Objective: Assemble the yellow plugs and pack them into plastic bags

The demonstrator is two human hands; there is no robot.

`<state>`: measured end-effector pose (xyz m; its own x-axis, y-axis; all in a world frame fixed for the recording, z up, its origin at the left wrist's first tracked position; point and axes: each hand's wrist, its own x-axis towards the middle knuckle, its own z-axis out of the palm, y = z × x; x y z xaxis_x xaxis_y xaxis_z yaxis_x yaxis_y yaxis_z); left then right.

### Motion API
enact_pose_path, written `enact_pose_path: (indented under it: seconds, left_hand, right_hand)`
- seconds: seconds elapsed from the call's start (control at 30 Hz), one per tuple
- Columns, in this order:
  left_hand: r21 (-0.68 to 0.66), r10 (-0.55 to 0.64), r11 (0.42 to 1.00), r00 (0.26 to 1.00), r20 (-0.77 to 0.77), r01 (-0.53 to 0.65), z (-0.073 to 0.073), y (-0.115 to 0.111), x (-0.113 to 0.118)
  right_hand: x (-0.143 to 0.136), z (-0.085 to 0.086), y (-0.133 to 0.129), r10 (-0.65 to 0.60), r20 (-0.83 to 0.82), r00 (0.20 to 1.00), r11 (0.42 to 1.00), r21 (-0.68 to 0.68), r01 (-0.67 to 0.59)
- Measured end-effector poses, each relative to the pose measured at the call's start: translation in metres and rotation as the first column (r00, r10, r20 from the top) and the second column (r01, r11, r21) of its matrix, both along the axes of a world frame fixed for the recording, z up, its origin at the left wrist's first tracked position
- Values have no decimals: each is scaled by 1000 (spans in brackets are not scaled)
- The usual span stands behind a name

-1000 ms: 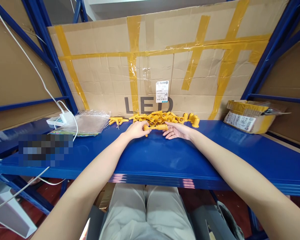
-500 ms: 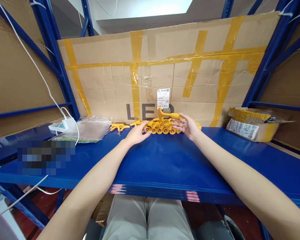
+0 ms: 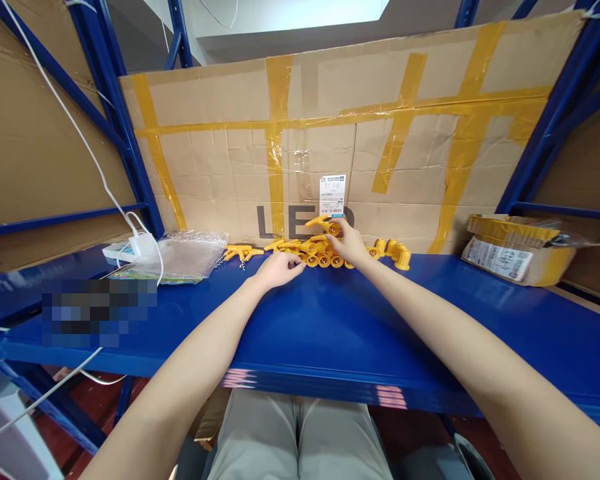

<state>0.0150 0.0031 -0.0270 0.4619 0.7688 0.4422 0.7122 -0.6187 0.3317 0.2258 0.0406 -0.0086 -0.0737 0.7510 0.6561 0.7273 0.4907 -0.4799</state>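
Note:
My right hand (image 3: 353,243) is closed on a yellow T-handled corkscrew (image 3: 324,224) with a round open end, holding it level just above a stack. That stack of similar yellow corkscrews (image 3: 324,261) lies on the blue shelf, round ends toward me. At its left side rests my left hand (image 3: 279,269), thumb apart from the loosely bent fingers, with nothing visible in it. Left of that hand lie loose yellow T-shaped handles (image 3: 240,252) with metal spirals. Several yellow cup-ended pieces (image 3: 401,257) sit to the right of the stack.
The blue shelf (image 3: 320,333) spans the front, with a taped cardboard sheet (image 3: 220,173) behind it. At left are a white power strip (image 3: 120,252), cables and clear plastic bags (image 3: 190,253). An opened cardboard box (image 3: 520,257) stands at right.
My right hand has moved left and turned, bringing the corkscrew's round end toward me over the stack. The left hand's fingers have drawn in beside the stack. The view has shifted slightly.

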Motion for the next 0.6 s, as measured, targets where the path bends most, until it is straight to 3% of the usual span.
enact_pose_path:
  seconds: [0.13, 0.3, 0.47, 0.6]
  left_hand:
    - [1, -11, 1000, 1000, -7, 11, 0, -1, 0]
    - [-7, -14, 1000, 1000, -10, 14, -1, 1, -1]
    - [10, -15, 1000, 999, -37, 15, -2, 3, -1]
    - [9, -23, 1000, 999, -39, 24, -3, 4, -1]
  right_hand:
    - [-16, -2, 3, -143, 241, 960, 989, 9, 145]
    - [-22, -4, 2, -291, 540, 790, 951, 71, 302]
    - [-19, 1, 0, -267, 602, 753, 954, 56, 293]
    - [-12, 13, -1, -129, 630, 766, 971, -76, 227]
